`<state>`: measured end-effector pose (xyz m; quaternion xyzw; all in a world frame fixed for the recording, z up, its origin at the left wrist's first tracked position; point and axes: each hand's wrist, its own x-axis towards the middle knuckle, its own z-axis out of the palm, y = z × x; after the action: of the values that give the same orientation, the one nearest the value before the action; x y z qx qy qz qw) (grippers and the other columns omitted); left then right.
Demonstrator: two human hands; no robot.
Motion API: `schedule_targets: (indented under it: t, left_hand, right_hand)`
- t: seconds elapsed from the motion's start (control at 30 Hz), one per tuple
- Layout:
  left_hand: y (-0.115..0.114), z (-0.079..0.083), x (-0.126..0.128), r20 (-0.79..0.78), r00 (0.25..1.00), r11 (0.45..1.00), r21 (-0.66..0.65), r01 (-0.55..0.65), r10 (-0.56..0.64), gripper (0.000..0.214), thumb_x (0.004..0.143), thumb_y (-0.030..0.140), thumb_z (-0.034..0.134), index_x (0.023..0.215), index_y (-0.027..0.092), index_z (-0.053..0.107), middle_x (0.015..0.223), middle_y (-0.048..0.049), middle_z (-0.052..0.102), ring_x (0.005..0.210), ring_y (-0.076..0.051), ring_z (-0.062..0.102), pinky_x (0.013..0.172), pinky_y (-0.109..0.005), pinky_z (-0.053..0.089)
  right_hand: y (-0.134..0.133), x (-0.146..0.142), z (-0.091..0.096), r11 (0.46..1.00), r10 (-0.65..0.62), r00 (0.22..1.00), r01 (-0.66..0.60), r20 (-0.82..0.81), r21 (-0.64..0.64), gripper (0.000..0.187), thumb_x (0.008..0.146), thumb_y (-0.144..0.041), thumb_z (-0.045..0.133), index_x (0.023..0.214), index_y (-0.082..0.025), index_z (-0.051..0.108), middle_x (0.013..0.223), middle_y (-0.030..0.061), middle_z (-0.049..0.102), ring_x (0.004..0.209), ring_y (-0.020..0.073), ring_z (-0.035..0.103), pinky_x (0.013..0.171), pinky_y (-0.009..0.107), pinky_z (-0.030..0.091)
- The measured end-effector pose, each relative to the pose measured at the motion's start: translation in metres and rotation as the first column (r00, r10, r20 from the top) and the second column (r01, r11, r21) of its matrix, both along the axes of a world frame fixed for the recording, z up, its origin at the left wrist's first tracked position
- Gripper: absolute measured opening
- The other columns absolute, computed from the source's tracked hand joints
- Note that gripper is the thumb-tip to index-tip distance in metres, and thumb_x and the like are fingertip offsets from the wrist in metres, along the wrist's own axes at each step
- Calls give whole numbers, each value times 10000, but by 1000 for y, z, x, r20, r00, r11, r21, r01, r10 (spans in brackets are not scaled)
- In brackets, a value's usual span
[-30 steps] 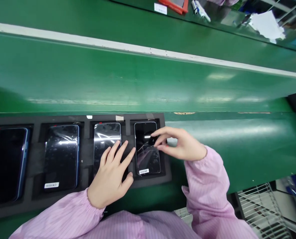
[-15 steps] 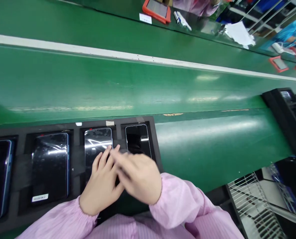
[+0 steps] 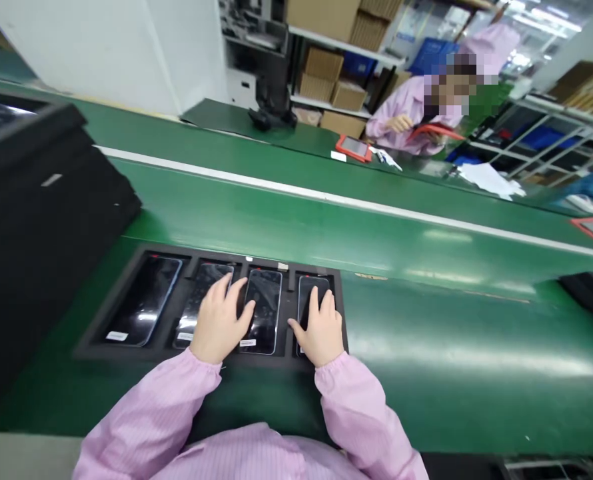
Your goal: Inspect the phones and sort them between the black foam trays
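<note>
A black foam tray [image 3: 287,313] lies in front of me and holds several dark-screened smartphones side by side, most with a visible white label near the lower end. My left hand [image 3: 221,323] rests with fingers spread over the second phone from the left [image 3: 191,319], its fingertips near the upper half. Beside it, the third phone [image 3: 264,310] is mostly uncovered. My right hand [image 3: 322,330] lies on the rightmost phone [image 3: 305,288], fingers apart and thumb out to the left. The leftmost phone [image 3: 144,300] has no hand on it. Neither hand grips anything.
A tall stack of black trays [image 3: 36,253] stands on the left, and another black tray [image 3: 584,300] is at the right. Across the green bench [image 3: 451,340], a person in pink [image 3: 401,113] handles a red item. A red-framed device [image 3: 355,147] and white papers [image 3: 491,179] lie there.
My hands, close together before with the right one blurred over the left, are now apart, each over a different phone. The view has tilted up, bringing in the co-worker and the left stack.
</note>
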<state>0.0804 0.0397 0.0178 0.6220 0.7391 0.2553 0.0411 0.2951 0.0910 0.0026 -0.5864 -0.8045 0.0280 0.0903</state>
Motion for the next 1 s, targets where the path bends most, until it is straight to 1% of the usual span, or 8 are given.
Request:
schedule_targets:
  t: [0.1, 0.17, 0.27, 0.37, 0.57, 0.8, 0.93, 1.0]
  left_hand:
    - [-16, 0, -27, -154, 972, 984, 12, -179, 178, 482, 924, 395, 487, 1271, 65, 547, 1299, -259, 535, 1211, -412, 515, 932, -536, 488]
    - [-22, -3, -27, -152, 979, 990, -20, -141, 136, 451, 921, 392, 497, 1234, 76, 575, 1226, -217, 597, 1123, -373, 572, 901, -485, 505]
    - [-16, -4, 1, -90, 996, 993, -115, 9, -19, 443, 913, 366, 528, 1240, 71, 581, 1170, -183, 630, 1058, -313, 605, 885, -406, 513]
    - [-2, 3, 42, -86, 996, 972, -233, -7, -13, 700, 870, 456, 595, 1357, -28, 460, 1180, -251, 596, 1083, -351, 579, 883, -428, 503]
    - [19, 30, 68, 61, 995, 879, -475, -39, 78, 768, 825, 277, 616, 1406, -128, 319, 1365, -424, 411, 1221, -482, 488, 859, -486, 495]
    - [19, 30, 2, 469, 883, 894, -396, 210, 0, 388, 920, 208, 334, 1235, 131, 547, 957, -129, 728, 857, -259, 698, 762, -342, 523]
    - [14, 5, 13, 626, 780, 908, -328, 259, 4, 514, 911, 132, 295, 1420, 129, 367, 1174, -130, 687, 952, -195, 694, 796, -281, 538]
    - [9, -6, 25, 644, 764, 923, -308, 231, 24, 590, 900, 88, 283, 1489, 68, 243, 1383, -196, 549, 1196, -213, 599, 967, -307, 486]
  right_hand:
    - [-1, -11, -2, 1000, -8, 1000, 8, 13, 6, 787, 816, -318, 643, 1434, 39, 311, 1431, 386, 359, 1370, 457, 357, 1017, 552, 421]
    - [3, -17, 8, 999, -49, 999, 50, 19, -22, 731, 806, -244, 594, 1415, 65, 334, 1372, 385, 433, 1320, 452, 432, 997, 534, 441]
    - [11, -14, 32, 978, -182, 981, 174, -66, -111, 664, 805, -201, 524, 1412, 36, 396, 1123, 322, 630, 1021, 420, 653, 846, 522, 511]
    - [21, 6, 46, 942, -322, 878, 259, -355, -213, 572, 782, -210, 521, 1334, -60, 543, 879, 204, 712, 814, 357, 701, 779, 505, 528]
    - [27, 32, 16, 953, -286, 693, 134, -662, -272, 569, 803, -243, 445, 1340, -68, 516, 957, 134, 742, 814, 240, 726, 716, 356, 600]
    - [3, 33, -3, 998, -27, 659, 56, -752, 13, 487, 844, -317, 530, 1303, -160, 570, 1323, 150, 589, 1219, 267, 577, 931, 427, 563]
    - [6, 43, 2, 907, 172, 747, 134, -642, 400, 293, 882, -271, 522, 1117, -181, 672, 1143, 125, 670, 1100, 253, 629, 1003, 479, 500]
    - [10, 50, -1, 896, 130, 733, 202, -667, 396, 283, 880, -295, 533, 1095, -173, 670, 1108, 127, 679, 1058, 258, 642, 980, 483, 507]
